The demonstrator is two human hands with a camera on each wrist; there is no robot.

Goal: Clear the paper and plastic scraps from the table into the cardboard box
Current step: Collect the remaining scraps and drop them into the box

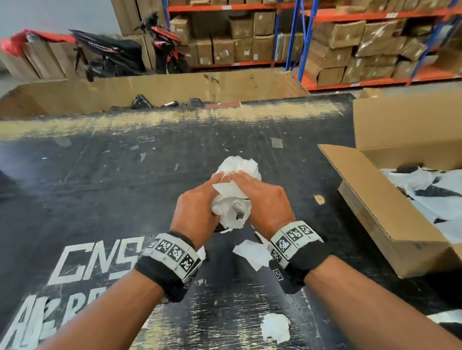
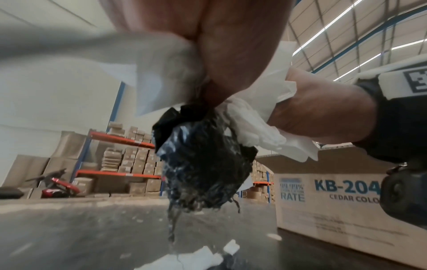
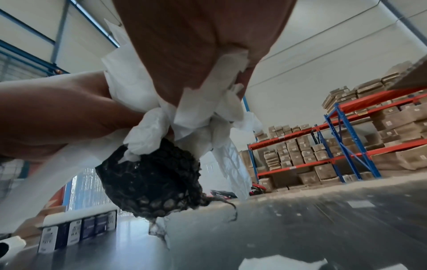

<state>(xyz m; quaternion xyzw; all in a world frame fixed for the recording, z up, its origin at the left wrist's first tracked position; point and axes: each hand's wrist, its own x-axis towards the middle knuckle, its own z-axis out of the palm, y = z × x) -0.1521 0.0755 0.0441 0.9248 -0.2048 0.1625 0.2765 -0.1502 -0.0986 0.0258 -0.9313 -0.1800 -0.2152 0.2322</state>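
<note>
Scraps are partly cleared. Left to right: the left hand (image 1: 197, 208) and right hand (image 1: 266, 202) are both clenching one wad (image 1: 233, 198) of white paper, raised above mid-surface; the wrist views show a black plastic clump (image 2: 203, 169) hanging beneath it. Loose paper pieces (image 1: 251, 254) are lying under the wrists, another (image 1: 276, 330) nearer the front edge, and small flecks are dotting the surface (image 1: 91, 182). The box (image 1: 387, 214) is standing open at right, already holding white and black scraps. Judged remaining: dropping the wad in, then collecting the rest.

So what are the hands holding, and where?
Both hands, left and right, squeeze a white paper bundle by its sides; a black plastic wad hangs underneath.
</note>
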